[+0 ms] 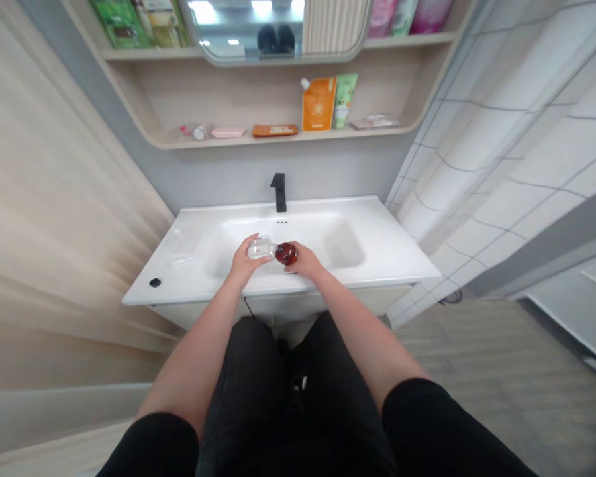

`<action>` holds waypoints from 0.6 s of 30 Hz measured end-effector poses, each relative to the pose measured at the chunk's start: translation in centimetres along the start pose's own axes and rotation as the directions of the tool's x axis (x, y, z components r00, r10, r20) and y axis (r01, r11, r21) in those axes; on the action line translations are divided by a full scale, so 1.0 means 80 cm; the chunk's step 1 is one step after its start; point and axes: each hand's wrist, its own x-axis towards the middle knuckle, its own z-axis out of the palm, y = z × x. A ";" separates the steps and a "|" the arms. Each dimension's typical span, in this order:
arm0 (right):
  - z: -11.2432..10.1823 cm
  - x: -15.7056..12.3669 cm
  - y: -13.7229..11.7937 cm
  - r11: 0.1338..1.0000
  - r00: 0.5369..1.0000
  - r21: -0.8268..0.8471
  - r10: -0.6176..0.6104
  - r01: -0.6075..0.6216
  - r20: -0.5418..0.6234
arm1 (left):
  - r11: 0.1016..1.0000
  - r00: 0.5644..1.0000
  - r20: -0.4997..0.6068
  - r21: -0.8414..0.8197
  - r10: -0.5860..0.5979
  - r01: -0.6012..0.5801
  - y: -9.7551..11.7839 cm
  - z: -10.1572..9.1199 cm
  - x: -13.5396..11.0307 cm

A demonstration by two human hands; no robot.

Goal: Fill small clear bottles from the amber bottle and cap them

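Observation:
My left hand (243,260) is wrapped round a small clear bottle (261,248), held on its side over the white sink basin (213,255). My right hand (304,260) grips a small dark red-brown bottle (287,253). The two bottles meet end to end between my hands, just above the basin's front half. A black tap (279,192) stands behind them at the back of the sink.
A small black object (155,282) lies on the sink's left front corner. The shelf above holds an orange pouch (318,104), a green tube (344,99) and several flat packets. A tiled wall (501,152) rises on the right, a pale panel on the left.

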 end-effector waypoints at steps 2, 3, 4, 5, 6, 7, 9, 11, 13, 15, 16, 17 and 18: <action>0.000 0.000 0.000 1.000 1.000 -0.009 0.005 -0.005 0.002 | 1.000 1.000 0.004 0.004 0.009 -0.009 -0.002 -0.001 0.000; 0.000 0.000 0.000 1.000 1.000 -0.013 0.007 -0.007 0.003 | 1.000 1.000 0.006 0.006 0.016 -0.016 -0.003 -0.001 0.000; -0.001 0.000 0.000 1.000 1.000 -0.014 0.007 -0.007 0.004 | 1.000 1.000 0.007 0.010 0.023 -0.023 -0.004 -0.001 0.000; -0.001 -0.001 -0.001 1.000 1.000 -0.012 0.007 -0.006 0.005 | 0.999 1.000 0.008 0.017 0.028 -0.028 -0.004 -0.002 0.000; -0.001 -0.001 -0.001 1.000 1.000 -0.008 0.006 -0.006 0.006 | 0.999 0.999 0.008 0.025 0.032 -0.032 -0.005 -0.002 0.001; -0.001 -0.001 -0.002 1.000 1.000 -0.004 0.006 -0.006 0.008 | 0.999 0.999 0.009 0.031 0.033 -0.034 -0.005 -0.003 0.001; -0.001 -0.002 -0.003 1.000 1.000 -0.005 0.007 -0.007 0.005 | 0.999 0.999 0.014 0.039 0.034 -0.035 -0.006 -0.003 0.001; -0.002 -0.002 -0.005 1.000 1.000 -0.010 0.009 -0.009 0.005 | 0.998 0.999 0.018 0.043 0.038 -0.039 -0.006 -0.003 0.001; -0.003 -0.002 -0.006 1.000 1.000 -0.017 0.011 -0.011 0.006 | 0.998 0.999 0.017 0.046 0.041 -0.042 -0.006 -0.003 0.001; -0.003 -0.002 -0.006 1.000 1.000 -0.021 0.010 -0.010 0.009 | 0.998 0.999 0.012 0.051 0.043 -0.044 -0.006 -0.003 0.000; -0.003 -0.003 -0.007 1.000 1.000 -0.023 0.010 -0.010 0.010 | 0.997 0.999 0.010 0.056 0.047 -0.047 -0.006 -0.003 0.000; -0.003 -0.003 -0.007 1.000 1.000 -0.024 0.011 -0.011 0.009 | 0.997 0.999 0.007 0.063 0.052 -0.053 -0.006 -0.003 0.000; -0.003 -0.003 -0.006 1.000 1.000 -0.023 0.011 -0.011 0.007 | 0.996 0.998 0.004 0.071 0.058 -0.058 -0.006 -0.003 0.000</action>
